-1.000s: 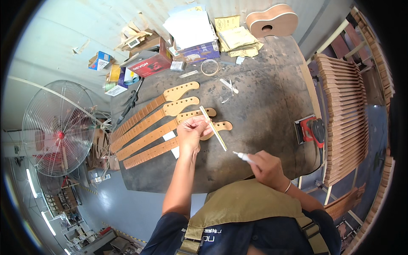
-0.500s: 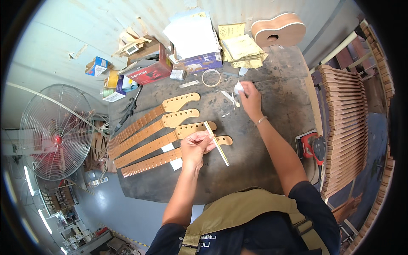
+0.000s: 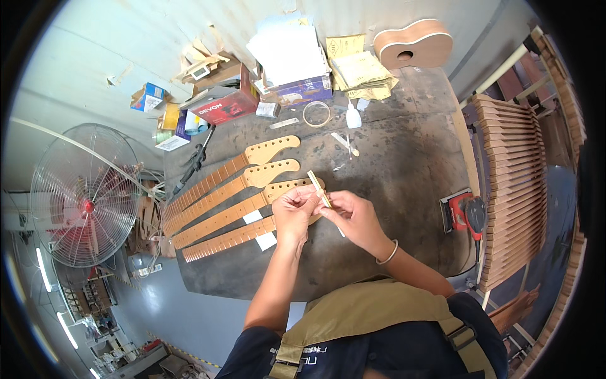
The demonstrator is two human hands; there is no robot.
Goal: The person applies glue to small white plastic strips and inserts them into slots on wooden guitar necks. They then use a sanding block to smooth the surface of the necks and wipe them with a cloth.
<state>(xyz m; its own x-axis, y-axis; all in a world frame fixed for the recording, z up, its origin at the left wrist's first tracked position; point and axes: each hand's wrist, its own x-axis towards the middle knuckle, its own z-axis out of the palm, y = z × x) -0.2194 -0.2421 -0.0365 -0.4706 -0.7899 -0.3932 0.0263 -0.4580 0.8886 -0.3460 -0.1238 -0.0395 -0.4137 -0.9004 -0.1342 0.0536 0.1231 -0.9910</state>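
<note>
Head view — the bottle (image 3: 353, 117) has been set down beyond the fingers (image 3: 309, 203), so the strip (image 3: 314, 180) is pinched by left hand (image 3: 294, 215) and right hand (image 3: 357, 218) together.

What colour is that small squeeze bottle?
The small spouted squeeze bottle is white, best seen in the head view.

Four guitar necks (image 3: 218, 197), one slim pale strip (image 3: 314, 180)
On the table (image 3: 404, 164): one white bottle (image 3: 353, 118) and one ring (image 3: 304, 115) toward the far edge, one guitar body (image 3: 413, 44) at the far right corner, one sander (image 3: 466, 216) by the right edge.
</note>
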